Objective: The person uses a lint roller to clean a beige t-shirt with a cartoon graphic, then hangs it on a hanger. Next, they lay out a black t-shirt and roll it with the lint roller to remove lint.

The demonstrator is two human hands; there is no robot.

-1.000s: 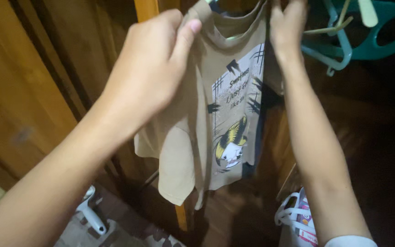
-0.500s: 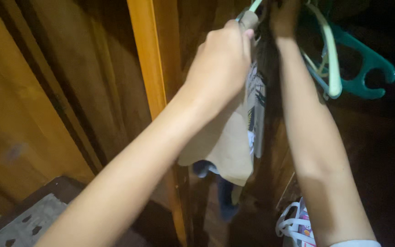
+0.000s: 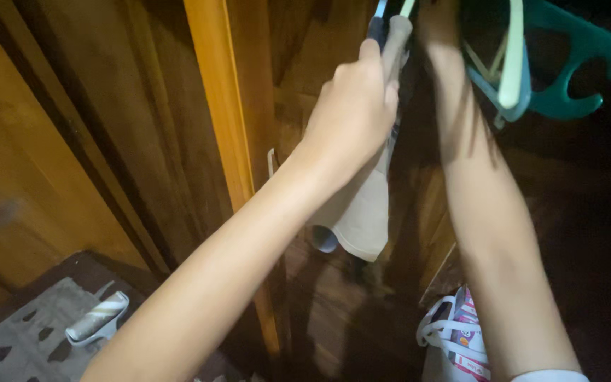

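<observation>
Up inside a dark wooden wardrobe, both hands are raised toward the top edge of the view. The left hand has its fingers curled tight around the upper part of a beige shirt, gripping the fabric near its neck, where a pale hanger peeks out above the knuckles. The shirt hangs straight down from that grip, turned almost edge-on, its hem ending well above the wardrobe floor, with a bit of blue garment showing just behind its lower edge. The right hand reaches higher, just beside the shirt's top, and is mostly cut off by the frame and lost in shadow, so I cannot tell whether its fingers are wide or closed on anything. Just to the right of that wrist hang several empty plastic hangers: a teal hanger, a light blue hanger and a cream hanger, bunched together. A bright orange-toned door post stands to the left of the left forearm. Lower down, a grey patterned mat carries a small white rolled object, and a white bag with colourful print sits by the right elbow.
</observation>
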